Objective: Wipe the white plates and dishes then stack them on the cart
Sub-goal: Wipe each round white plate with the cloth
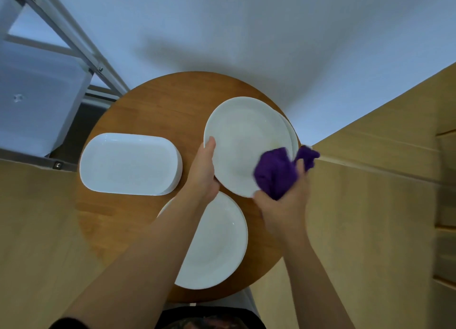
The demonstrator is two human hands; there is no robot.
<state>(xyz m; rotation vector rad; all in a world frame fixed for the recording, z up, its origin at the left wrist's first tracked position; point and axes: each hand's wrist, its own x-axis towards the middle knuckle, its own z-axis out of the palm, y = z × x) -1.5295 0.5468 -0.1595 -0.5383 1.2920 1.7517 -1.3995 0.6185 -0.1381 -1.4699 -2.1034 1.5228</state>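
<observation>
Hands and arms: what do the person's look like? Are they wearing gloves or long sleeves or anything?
No gloves. The left hand and the right hand are both bare, and I can see no rings, watch or bracelets. Both forearms are bare too. A bit of dark sleeve shows at the bottom edge on the left arm, near the elbow. The right arm shows no sleeve before it leaves the picture.

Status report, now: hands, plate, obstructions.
Left hand grips round plate by its rim. Right hand holds purple cloth on plate's near edge. Another plate beneath it. Nothing in the way.
</observation>
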